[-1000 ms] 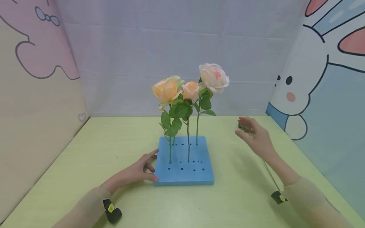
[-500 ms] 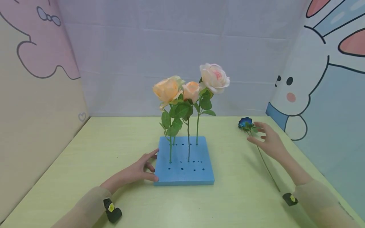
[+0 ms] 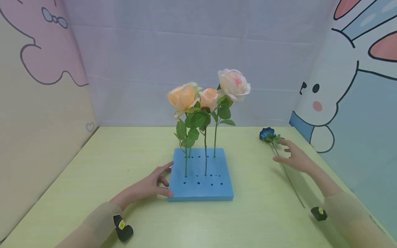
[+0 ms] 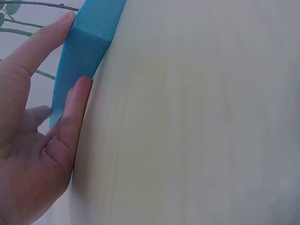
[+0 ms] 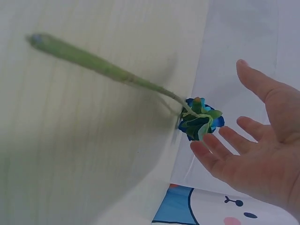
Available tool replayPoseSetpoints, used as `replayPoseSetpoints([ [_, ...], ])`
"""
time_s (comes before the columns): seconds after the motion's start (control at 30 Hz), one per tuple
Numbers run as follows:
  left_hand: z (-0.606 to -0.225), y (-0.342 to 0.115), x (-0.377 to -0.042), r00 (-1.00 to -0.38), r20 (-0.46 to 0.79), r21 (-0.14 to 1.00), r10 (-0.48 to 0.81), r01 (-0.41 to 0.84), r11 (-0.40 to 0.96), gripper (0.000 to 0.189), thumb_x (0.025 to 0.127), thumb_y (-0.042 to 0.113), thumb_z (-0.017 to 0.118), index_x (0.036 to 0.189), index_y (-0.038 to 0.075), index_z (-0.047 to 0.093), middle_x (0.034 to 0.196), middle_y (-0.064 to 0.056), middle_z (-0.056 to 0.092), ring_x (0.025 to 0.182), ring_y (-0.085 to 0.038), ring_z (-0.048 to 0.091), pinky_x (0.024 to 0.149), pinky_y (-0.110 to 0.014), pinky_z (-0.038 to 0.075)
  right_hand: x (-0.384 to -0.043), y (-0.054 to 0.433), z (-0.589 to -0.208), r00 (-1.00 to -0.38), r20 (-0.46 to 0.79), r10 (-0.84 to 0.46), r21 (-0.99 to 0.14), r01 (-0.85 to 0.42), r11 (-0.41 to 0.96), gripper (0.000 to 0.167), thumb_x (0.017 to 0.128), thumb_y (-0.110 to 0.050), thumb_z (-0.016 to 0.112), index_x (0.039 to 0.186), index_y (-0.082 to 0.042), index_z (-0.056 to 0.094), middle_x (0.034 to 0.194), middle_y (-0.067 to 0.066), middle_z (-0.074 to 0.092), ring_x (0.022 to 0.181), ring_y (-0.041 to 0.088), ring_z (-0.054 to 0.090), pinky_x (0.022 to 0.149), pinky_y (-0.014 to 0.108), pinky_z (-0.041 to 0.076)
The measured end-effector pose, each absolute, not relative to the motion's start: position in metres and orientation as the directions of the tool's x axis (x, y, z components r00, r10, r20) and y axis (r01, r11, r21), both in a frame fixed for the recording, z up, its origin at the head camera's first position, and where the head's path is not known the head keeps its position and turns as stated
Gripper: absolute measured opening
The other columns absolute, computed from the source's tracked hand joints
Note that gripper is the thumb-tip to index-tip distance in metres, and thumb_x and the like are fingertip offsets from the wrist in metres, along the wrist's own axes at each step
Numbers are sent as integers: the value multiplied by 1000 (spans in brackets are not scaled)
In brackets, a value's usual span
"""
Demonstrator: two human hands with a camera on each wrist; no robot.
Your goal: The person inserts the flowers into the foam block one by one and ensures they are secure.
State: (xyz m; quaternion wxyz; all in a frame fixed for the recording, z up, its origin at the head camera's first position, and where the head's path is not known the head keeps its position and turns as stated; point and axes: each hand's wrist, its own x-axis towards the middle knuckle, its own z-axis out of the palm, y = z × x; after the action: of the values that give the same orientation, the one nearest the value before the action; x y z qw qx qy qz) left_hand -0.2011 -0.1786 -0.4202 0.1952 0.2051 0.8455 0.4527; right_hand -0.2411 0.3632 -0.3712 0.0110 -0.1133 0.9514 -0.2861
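A blue foam block (image 3: pixel 198 191) with rows of small holes lies on the table, several artificial roses standing in it. Among them are a yellow rose (image 3: pixel 182 97), a peach rose (image 3: pixel 209 99) and a pale pink rose (image 3: pixel 234 85). My left hand (image 3: pixel 154 182) rests against the block's left side, thumb near the front corner, fingers farther back. In the left wrist view, the left hand (image 4: pixel 42 122) touches the block's edge (image 4: pixel 89 37). To the right lies a blue rose (image 3: pixel 267 133), stem toward me. My right hand (image 3: pixel 294 156) hovers beside its stem, fingers spread, holding nothing.
A pale yellow-green table (image 3: pixel 133 148) carries everything. Behind it hangs a plain pale cloth (image 3: pixel 155 62). A wall with a rabbit drawing (image 3: pixel 328 86) bounds the right side, and a cream-and-pink wall (image 3: pixel 46 103) the left. Both sleeves carry dark wrist devices.
My right hand has moved right and a little toward me, from over the blue rose's head to beside its stem, uncovering the bloom. The left hand stays against the block.
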Motion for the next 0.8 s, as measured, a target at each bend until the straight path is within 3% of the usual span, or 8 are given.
replayPoseSetpoints([
  [0.27, -421, -178, -202, -840, -150, 845, 522, 166, 509, 110, 80, 31, 83, 160, 24, 8, 156, -14, 27, 107, -20, 54, 89, -35, 43, -244, 379, -380, -969, -122, -215, -607, -99, 789, 89, 95, -36, 64, 153, 8, 13, 151, 40, 27, 134, 58, 37, 101, 63, 42],
  [0.53, -420, -178, -201, -841, -150, 843, 519, 165, 511, 109, 80, 32, 82, 160, 24, 9, 156, -14, 28, 107, -20, 54, 90, -36, 43, -243, 387, -388, -937, -181, -299, -705, -89, 704, 84, 98, -29, 61, 155, 6, 10, 150, 36, 34, 137, 54, 37, 104, 57, 43],
  [0.8, -421, -179, -202, -842, -148, 837, 519, 173, 520, 109, 80, 33, 82, 160, 24, 9, 156, -14, 28, 107, -19, 54, 92, -37, 41, -250, 392, -392, -912, -248, -325, -718, -53, 694, 83, 97, -28, 62, 154, 6, 13, 139, 32, 48, 126, 40, 52, 100, 43, 46],
])
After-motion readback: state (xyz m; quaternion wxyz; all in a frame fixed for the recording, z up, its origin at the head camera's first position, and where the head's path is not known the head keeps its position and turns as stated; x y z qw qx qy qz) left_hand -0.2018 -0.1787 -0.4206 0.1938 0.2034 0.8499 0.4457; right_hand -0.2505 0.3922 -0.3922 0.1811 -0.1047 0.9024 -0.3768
